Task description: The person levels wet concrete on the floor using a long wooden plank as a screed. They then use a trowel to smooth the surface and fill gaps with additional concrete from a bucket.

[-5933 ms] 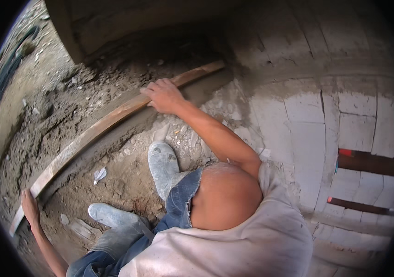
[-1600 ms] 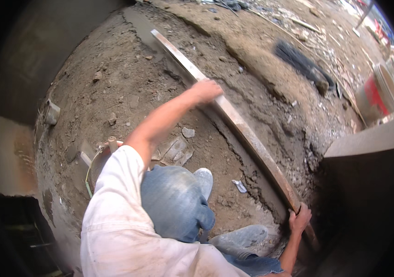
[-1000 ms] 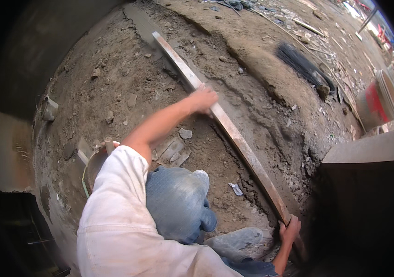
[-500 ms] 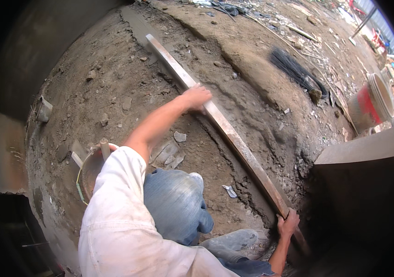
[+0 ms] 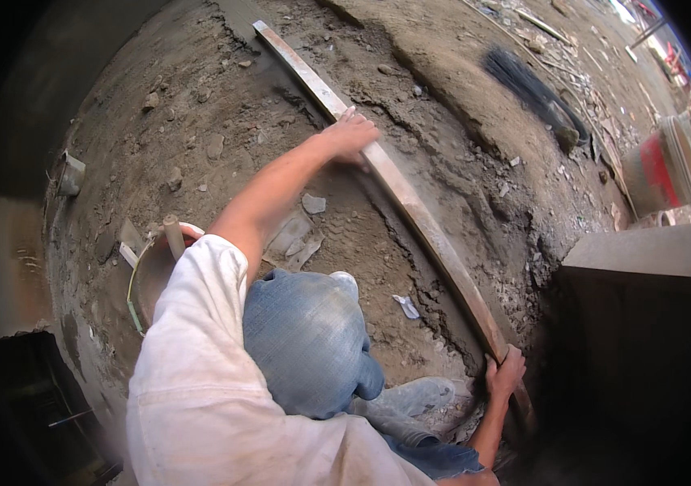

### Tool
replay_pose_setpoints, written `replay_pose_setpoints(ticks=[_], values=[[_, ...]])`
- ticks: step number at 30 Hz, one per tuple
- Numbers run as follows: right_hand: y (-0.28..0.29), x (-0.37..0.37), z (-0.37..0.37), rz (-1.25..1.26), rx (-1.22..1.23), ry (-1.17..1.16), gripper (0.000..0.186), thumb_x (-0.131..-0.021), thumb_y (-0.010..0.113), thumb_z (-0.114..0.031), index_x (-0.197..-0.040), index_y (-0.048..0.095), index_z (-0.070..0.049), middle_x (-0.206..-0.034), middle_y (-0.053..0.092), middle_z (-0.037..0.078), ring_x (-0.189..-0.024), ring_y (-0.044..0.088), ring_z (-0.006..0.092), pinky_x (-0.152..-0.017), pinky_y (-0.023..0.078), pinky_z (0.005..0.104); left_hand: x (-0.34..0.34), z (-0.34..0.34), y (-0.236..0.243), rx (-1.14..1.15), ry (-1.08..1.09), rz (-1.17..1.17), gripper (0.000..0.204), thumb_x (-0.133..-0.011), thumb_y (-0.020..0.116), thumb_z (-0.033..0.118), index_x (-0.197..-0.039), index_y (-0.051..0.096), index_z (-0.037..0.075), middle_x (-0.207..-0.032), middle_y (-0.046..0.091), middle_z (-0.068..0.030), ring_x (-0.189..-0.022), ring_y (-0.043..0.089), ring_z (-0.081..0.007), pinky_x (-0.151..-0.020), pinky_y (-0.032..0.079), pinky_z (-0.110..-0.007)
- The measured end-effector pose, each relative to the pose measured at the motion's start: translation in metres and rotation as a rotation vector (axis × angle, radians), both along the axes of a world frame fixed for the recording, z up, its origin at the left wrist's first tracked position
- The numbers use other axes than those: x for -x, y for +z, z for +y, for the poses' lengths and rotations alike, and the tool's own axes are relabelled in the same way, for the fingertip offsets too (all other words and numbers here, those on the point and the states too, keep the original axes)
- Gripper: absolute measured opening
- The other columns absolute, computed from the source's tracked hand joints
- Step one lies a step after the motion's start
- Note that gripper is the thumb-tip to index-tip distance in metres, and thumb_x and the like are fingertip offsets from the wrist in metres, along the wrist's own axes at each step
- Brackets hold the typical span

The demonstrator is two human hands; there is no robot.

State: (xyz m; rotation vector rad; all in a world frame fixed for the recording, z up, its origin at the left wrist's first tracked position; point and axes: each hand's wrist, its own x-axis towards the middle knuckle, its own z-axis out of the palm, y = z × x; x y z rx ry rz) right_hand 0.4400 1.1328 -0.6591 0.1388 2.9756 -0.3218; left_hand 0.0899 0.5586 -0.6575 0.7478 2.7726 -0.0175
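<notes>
A long, straight, mud-stained screed bar (image 5: 422, 223) lies slantwise over a strip of wet grey mortar, from the far middle to the near right. My left hand (image 5: 351, 134) grips its upper part, fingers over the top edge. Near the lower end, my right hand (image 5: 507, 371) is wrapped around the bar, thumb on the near side. The undersides of both grips are hidden. My bent knee in blue jeans (image 5: 305, 340) is beside the bar, to its left.
Left of my sleeve stands a bucket (image 5: 151, 271) with a wooden handle in it. A red-marked bucket (image 5: 660, 174) and a bundle of dark wires (image 5: 528, 89) are at the right. A pale slab edge (image 5: 641, 253) borders a dark recess. Stones and scraps litter the dirt.
The view has tilted, so the ground and bar sit higher in the picture. Both hands keep hold of the bar, with the left fingers slightly straighter. Any bar movement over the mortar is hard to tell.
</notes>
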Motion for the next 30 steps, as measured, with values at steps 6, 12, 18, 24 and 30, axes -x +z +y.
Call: replay_pose_setpoints(ticks=[6, 12, 18, 24, 30], values=[[-0.009, 0.009, 0.020, 0.012, 0.005, 0.003, 0.051, -0.078, 0.083, -0.027, -0.120, 0.060, -0.008, -0.114, 0.063, 0.015, -0.112, 0.057, 0.0382, -0.093, 0.044, 0.0500, 0.041, 0.038, -0.012, -0.106, -0.161, 0.087, 0.053, -0.073, 0.088, 0.038, -0.108, 0.065, 0.006, -0.107, 0.067, -0.0188, -0.117, 0.061, -0.0372, -0.115, 0.039, -0.052], [0.011, 0.003, 0.045, -0.022, -0.071, -0.020, 0.047, -0.079, 0.083, -0.040, -0.109, 0.062, -0.010, -0.111, 0.061, 0.008, -0.110, 0.056, 0.0295, -0.093, 0.043, 0.0446, 0.042, 0.012, -0.075, -0.160, -0.135, 0.072, 0.065, -0.070, 0.087, 0.024, -0.124, 0.058, 0.004, -0.119, 0.064, -0.0186, -0.119, 0.057, -0.0393, -0.110, 0.040, -0.049], [0.003, -0.012, 0.039, 0.006, -0.099, -0.028, 0.050, -0.077, 0.083, -0.043, -0.108, 0.063, -0.010, -0.109, 0.061, 0.007, -0.107, 0.058, 0.0294, -0.091, 0.045, 0.0438, 0.038, -0.014, -0.059, -0.042, -0.156, 0.090, 0.075, -0.068, 0.089, 0.021, -0.131, 0.053, 0.003, -0.126, 0.060, -0.0207, -0.121, 0.053, -0.0431, -0.105, 0.040, -0.051], [-0.005, -0.023, 0.032, 0.084, 0.023, -0.077, 0.049, -0.077, 0.082, -0.031, -0.115, 0.062, -0.007, -0.108, 0.062, 0.011, -0.103, 0.057, 0.0342, -0.089, 0.045, 0.0474, 0.036, 0.016, -0.030, 0.009, -0.227, 0.110, 0.066, -0.068, 0.090, 0.039, -0.111, 0.054, 0.005, -0.105, 0.057, -0.0181, -0.102, 0.053, -0.0419, -0.090, 0.042, -0.052], [0.013, -0.047, 0.053, -0.037, -0.007, -0.055, 0.047, -0.078, 0.080, -0.026, -0.116, 0.060, -0.007, -0.112, 0.061, 0.013, -0.100, 0.054, 0.0386, -0.088, 0.042, 0.0481, -0.024, 0.049, -0.011, -0.010, -0.233, 0.080, 0.066, -0.069, 0.089, 0.043, -0.113, 0.055, 0.008, -0.110, 0.059, -0.0126, -0.113, 0.054, -0.0359, -0.101, 0.040, -0.051]])
